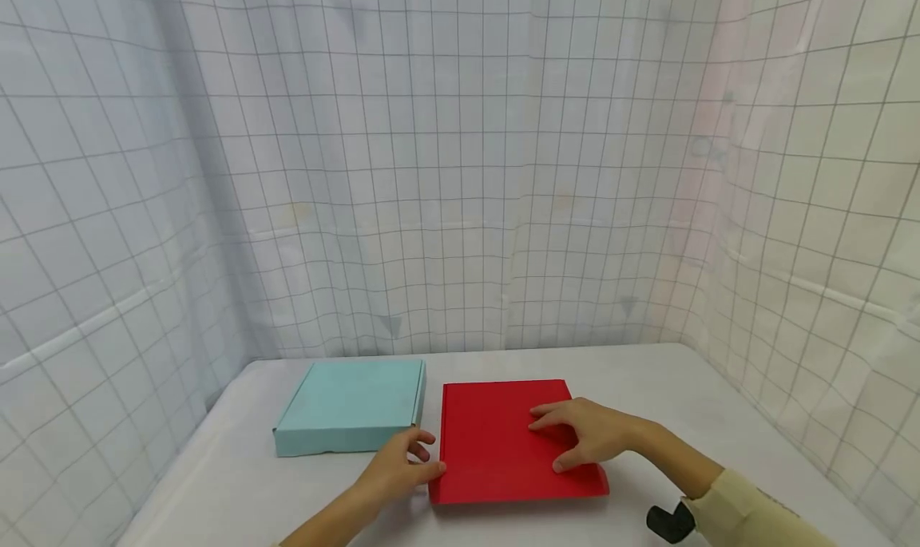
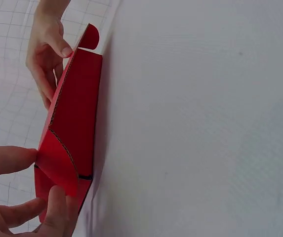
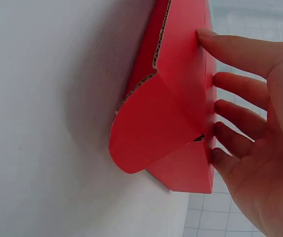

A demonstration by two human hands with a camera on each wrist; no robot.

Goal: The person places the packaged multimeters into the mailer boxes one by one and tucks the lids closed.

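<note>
Low in the frame's centre, the right hand [image 1: 585, 435] lies flat, fingers straight, pressing on the red box [image 1: 503, 443] on the white table [image 1: 719, 419]. The left hand [image 1: 402, 463] pinches the box's left side flap, thumb and fingers curled. A closed teal box [image 1: 352, 407] sits just left; contents hidden.

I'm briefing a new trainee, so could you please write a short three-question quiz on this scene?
1. True or false: the right hand lies flat on top of the red box.
2. Which stands further left on the table: A the red box, B the light blue box?
3. What does the left hand touch?

Key: 1 true. 2 B. 3 The red box's near left corner flap.
</note>
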